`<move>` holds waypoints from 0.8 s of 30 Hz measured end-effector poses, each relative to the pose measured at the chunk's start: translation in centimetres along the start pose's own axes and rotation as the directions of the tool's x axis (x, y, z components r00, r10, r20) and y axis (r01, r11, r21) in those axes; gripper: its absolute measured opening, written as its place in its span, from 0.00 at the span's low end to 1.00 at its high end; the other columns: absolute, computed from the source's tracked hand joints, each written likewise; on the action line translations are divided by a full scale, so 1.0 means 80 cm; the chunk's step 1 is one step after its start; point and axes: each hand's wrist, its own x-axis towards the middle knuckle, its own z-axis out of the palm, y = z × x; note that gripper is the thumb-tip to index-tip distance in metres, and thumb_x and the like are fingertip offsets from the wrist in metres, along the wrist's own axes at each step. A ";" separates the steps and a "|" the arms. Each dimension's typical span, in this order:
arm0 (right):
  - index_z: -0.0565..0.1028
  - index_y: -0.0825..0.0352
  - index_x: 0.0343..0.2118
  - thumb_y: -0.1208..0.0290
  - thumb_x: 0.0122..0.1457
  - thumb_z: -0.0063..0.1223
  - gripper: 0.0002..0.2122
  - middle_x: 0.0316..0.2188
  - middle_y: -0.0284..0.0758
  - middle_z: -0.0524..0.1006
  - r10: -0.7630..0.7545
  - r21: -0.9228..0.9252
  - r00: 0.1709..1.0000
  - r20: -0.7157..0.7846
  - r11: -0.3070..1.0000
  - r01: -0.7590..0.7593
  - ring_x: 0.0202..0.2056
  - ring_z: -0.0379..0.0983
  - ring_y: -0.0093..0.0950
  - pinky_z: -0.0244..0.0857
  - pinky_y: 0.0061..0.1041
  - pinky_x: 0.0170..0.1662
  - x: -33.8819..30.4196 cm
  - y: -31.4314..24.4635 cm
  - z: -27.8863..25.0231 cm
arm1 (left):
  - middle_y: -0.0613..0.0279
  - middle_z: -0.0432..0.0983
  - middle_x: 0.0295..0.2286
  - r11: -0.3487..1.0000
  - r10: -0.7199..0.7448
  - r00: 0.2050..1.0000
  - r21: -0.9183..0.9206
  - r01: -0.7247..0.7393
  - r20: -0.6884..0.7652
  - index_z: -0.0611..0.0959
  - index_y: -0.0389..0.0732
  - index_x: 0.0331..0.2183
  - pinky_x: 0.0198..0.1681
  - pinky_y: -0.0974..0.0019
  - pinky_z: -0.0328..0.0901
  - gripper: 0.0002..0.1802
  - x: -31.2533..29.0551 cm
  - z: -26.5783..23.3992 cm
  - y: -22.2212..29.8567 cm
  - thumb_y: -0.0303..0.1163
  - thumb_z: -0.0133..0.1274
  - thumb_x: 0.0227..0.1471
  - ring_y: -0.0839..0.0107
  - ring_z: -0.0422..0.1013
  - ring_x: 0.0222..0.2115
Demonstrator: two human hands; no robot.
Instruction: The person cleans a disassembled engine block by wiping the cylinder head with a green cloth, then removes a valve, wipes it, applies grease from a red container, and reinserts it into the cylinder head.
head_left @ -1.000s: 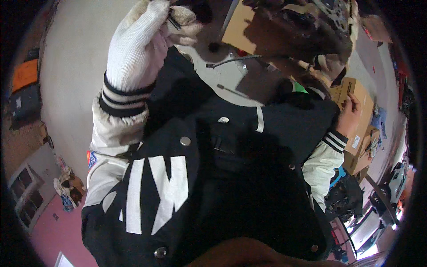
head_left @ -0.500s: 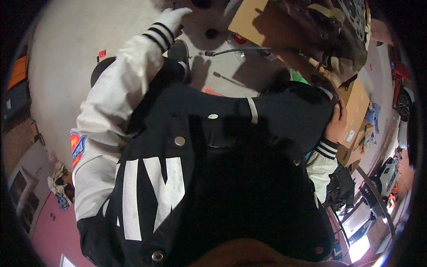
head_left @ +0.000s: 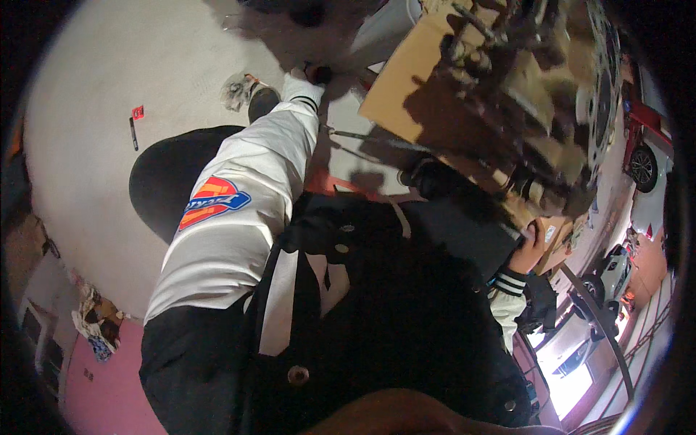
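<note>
- The place looked like a car workshop or garage.
- A bare grey concrete floor [head_left: 109, 65] lay under the left hand [head_left: 293, 81], with small bits of rubbish [head_left: 235, 90] and a dark pen-like thing [head_left: 134, 134] on it.
- Above the right hand [head_left: 533, 243] a big greasy machine part [head_left: 536, 94] sat on flat brown cardboard [head_left: 413, 94].
- A long metal tool [head_left: 362, 135] lay on the floor between the two hands.
- To the right of the right hand, cars [head_left: 641, 163] stood parked near a bright open doorway [head_left: 573, 366].
</note>
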 end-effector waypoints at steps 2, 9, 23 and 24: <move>0.77 0.74 0.47 0.71 0.68 0.50 0.12 0.43 0.37 0.81 0.100 0.121 0.995 0.022 0.987 -0.102 0.40 0.76 0.27 0.70 0.32 0.43 -0.004 0.016 -0.005 | 0.42 0.75 0.50 0.999 0.052 0.998 0.011 -0.052 0.023 0.80 0.39 0.47 0.53 0.48 0.71 0.42 0.016 0.024 0.001 0.56 0.72 0.36 0.45 0.75 0.50; 0.78 0.74 0.43 0.74 0.61 0.50 0.12 0.44 0.46 0.80 0.183 -0.119 0.982 -0.038 0.975 -0.186 0.43 0.77 0.39 0.68 0.38 0.48 -0.031 0.033 -0.014 | 0.45 0.78 0.46 0.956 0.280 0.952 0.054 -0.288 0.126 0.81 0.41 0.47 0.53 0.49 0.70 0.42 0.035 0.063 -0.008 0.60 0.70 0.35 0.47 0.75 0.49; 0.79 0.70 0.46 0.75 0.57 0.53 0.14 0.47 0.44 0.79 0.068 0.030 0.996 -0.052 0.997 -0.066 0.51 0.75 0.41 0.66 0.35 0.59 -0.026 -0.035 -0.022 | 0.44 0.77 0.43 0.966 0.210 0.976 0.166 -0.198 -0.058 0.79 0.41 0.44 0.49 0.47 0.71 0.38 0.067 0.116 -0.042 0.56 0.71 0.37 0.46 0.75 0.45; 0.79 0.70 0.46 0.75 0.57 0.54 0.14 0.47 0.44 0.80 0.037 0.018 0.998 -0.060 0.999 -0.036 0.52 0.75 0.42 0.66 0.35 0.59 -0.029 -0.033 -0.022 | 0.44 0.77 0.43 0.967 0.208 0.975 0.165 -0.192 -0.080 0.79 0.41 0.44 0.49 0.47 0.71 0.38 0.072 0.121 -0.047 0.55 0.71 0.37 0.46 0.75 0.45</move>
